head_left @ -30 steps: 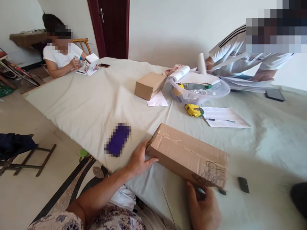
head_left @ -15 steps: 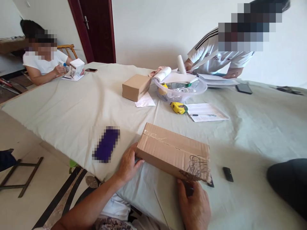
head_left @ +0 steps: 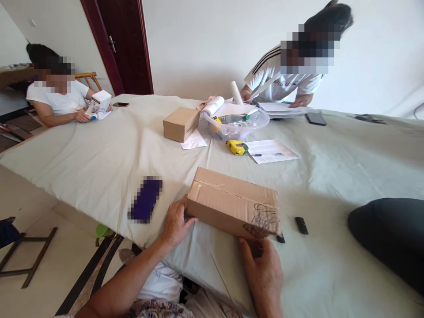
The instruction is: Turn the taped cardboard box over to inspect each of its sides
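Note:
A long taped cardboard box (head_left: 232,201) with black scribbles on its right end lies on the cloth-covered table (head_left: 99,163) near the front edge. My left hand (head_left: 174,224) grips the box's left end, thumb against its near face. My right hand (head_left: 263,271) sits at the box's near right corner, its fingers curled around a small dark thing that I cannot make out. Two small black pieces (head_left: 301,225) lie just right of the box.
A blurred purple object (head_left: 145,199) lies left of the box. Further back stand a smaller cardboard box (head_left: 180,124), a clear bowl (head_left: 236,122), a yellow tape measure (head_left: 236,147) and a paper with a pen (head_left: 271,151). Two people work at the far side. A dark bag (head_left: 389,232) sits at right.
The camera has tilted up and turned right, so everything sits further left and higher in the picture. Both hands remain at the box's two ends, and the box has hardly moved.

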Tool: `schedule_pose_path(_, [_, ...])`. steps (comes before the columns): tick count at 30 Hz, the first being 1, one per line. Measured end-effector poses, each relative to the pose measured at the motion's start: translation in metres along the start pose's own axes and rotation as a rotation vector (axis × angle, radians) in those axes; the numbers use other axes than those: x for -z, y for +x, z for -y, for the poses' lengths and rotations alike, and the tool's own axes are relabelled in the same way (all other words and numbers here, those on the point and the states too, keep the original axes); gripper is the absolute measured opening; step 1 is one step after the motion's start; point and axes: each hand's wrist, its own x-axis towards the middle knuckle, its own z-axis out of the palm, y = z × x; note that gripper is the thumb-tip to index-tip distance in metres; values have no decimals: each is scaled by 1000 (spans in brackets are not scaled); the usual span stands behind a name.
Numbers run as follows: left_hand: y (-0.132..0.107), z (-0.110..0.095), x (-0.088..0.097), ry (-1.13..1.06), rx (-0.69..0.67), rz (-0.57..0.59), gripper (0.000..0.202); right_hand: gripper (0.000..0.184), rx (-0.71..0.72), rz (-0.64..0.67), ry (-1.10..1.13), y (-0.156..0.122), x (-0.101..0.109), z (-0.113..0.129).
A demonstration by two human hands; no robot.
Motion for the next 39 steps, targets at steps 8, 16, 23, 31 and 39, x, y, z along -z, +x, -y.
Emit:
schedule_pose_path(8, [-3, -25, 18, -73, -37, -46, 49, 61, 17, -145, 134, -9, 5, 5])
schedule_pose_path(16, [-2, -58, 15, -240, 74, -187, 60, 68, 106, -291, 165, -11, 6, 29])
schedule_pose_path(23, [8, -79, 3, -236, 166, -186, 100, 102, 0, -338, 139, -4, -18, 56])
schedule_pose_path(31, [19, -88, -3, -268, 196, -215, 104, 89, -38, -373, 178, 6, -22, 61])
schedule_pose_path(39, [25, -34, 1, -400, 84, -153, 88, 37, 145, -284, 395, 12, -11, 32])
